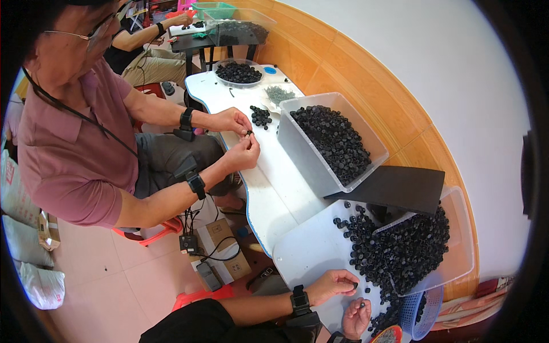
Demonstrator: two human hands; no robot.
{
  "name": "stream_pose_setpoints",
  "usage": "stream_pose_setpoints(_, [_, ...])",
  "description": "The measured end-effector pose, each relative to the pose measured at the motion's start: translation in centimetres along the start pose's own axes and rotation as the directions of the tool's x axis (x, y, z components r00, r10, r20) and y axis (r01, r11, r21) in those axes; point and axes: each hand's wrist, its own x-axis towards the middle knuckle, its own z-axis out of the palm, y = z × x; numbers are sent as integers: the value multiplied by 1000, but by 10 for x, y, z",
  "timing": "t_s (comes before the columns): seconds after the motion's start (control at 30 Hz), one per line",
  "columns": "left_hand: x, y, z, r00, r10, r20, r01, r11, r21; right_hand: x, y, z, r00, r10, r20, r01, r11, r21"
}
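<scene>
Low in the picture, my left hand (331, 287) pinches a small round black part (355, 285) between thumb and fingertips. Just below it is my right hand (357, 319), fingers curled, with a tiny dark piece at its fingertips, too small to name. Both hands are over the white table (309, 251), close to a large heap of small black parts (369, 251). The heap spills from a clear plastic bin (466, 251) tipped on its side. A red-rimmed bowl (389, 334) with small greyish pieces stands beside my right hand, cut off by the lower edge.
A blue basket (420, 320) stands at the right. Behind the heap are a black board (394, 188) and a clear bin (297, 148) full of black parts. A co-worker (86, 148) at left handles a small black part. Boxes and cables (220, 251) lie on the floor.
</scene>
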Motion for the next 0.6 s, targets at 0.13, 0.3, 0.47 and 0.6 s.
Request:
stream_pose_setpoints(0.13, [1, 2, -4, 1000, -10, 2, 10, 1000, -5, 1, 2, -2, 1000, 3, -20, -3, 1000, -8])
stream_pose_setpoints(0.3, [-3, 1, 1, 1000, -2, -3, 2, 1000, -8, -3, 2, 1, 1000, -8, -23, 8, 1000, 1])
stream_pose_setpoints(0.47, [-2, 1, 1, 1000, -13, -11, 13, 999, -30, -1, 2, -1, 1000, -7, -16, 7, 1000, -2])
stream_pose_setpoints(0.6, [-2, 5, 1, 1000, -22, -11, 22, 1000, -10, 0, 2, -2, 1000, -5, -21, 5, 1000, -5])
